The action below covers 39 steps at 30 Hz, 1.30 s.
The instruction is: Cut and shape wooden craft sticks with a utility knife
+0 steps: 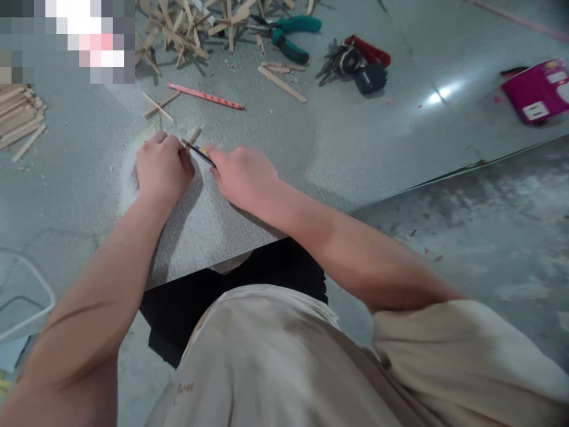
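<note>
My right hand (pixel 246 173) is closed around a slim utility knife (pixel 201 153) with a dark blade and a bit of yellow on its body. The blade tip points left, at a wooden craft stick (pixel 194 136) whose end sticks out past the fingers of my left hand (pixel 162 163). Those left fingers are curled down on the tabletop and press the stick, most of which they hide. Just beyond my left hand, two crossed craft sticks (pixel 159 108) lie near a pink pencil (pixel 207 96).
Loose craft sticks (pixel 178 29) pile up at the back, beside green-handled pliers (pixel 296 37). A stack of sticks (pixel 20 115) lies at far left. Keys with a red item (pixel 367 52) and a magenta packet (pixel 536 92) are to the right. The table (pixel 191 249) ends before my body.
</note>
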Tool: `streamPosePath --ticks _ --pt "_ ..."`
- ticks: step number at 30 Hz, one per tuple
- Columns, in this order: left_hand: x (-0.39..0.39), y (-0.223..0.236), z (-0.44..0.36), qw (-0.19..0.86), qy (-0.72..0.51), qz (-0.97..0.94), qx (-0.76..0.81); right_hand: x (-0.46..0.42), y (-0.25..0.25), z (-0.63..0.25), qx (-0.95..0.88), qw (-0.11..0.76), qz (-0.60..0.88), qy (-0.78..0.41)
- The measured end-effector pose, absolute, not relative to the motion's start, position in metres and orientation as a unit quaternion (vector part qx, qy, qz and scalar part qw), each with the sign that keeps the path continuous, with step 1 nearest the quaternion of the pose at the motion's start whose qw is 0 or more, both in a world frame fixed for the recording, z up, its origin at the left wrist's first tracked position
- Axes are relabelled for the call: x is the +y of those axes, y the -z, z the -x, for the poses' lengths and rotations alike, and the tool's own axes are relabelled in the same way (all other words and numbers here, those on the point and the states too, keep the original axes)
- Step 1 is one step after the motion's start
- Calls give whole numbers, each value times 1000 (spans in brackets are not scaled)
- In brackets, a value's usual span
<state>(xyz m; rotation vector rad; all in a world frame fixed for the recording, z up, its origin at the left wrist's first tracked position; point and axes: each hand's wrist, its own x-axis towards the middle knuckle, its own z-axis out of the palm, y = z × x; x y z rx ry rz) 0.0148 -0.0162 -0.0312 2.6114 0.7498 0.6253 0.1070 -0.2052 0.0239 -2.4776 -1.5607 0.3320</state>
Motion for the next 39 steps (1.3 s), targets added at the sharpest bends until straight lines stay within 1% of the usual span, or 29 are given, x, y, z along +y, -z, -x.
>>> streamPosePath --ticks 3,5,7,11,13,15,18,21,24,26,27,30,33,36,39 --pt "-23 29 -12 130 -248 -928 243 -212 -19 -105 -515 82 848 -94" --pt "-30 22 -7 77 -253 -938 222 -219 -17 -104 -515 97 848 -81" --pt "-39 9 0 30 -267 -939 216 -229 -15 -104 -527 137 837 -58" --pt "-56 -20 20 6 -313 -935 169 -250 -7 -102 -549 273 789 24" --pt "-65 -33 30 -56 -375 -917 124 -257 -3 -100 -543 323 771 76" --pt "-73 -43 38 -93 -451 -885 68 -261 1 -98 -558 370 732 123" --pt "-81 -56 48 -123 -529 -839 -45 -260 5 -96 -579 395 698 148" --pt "-83 -65 55 -98 -554 -820 -105 -258 6 -93 -592 409 676 160" --pt "-81 -68 61 -7 -530 -840 -117 -258 7 -92 -598 424 660 164" --pt "-82 -67 63 35 -516 -850 -102 -259 8 -92 -601 430 654 165" --pt "-83 -66 63 37 -520 -849 -89 -260 9 -92 -602 432 651 165" --pt "-88 -64 61 -7 -551 -832 -70 -261 11 -93 -605 441 643 164" --pt "-91 -65 62 -23 -549 -831 -88 -261 13 -95 -611 446 635 159" --pt "-92 -70 68 -12 -533 -838 -118 -260 16 -96 -615 444 635 146" --pt "-92 -76 75 43 -498 -857 -122 -261 19 -96 -617 445 635 133"
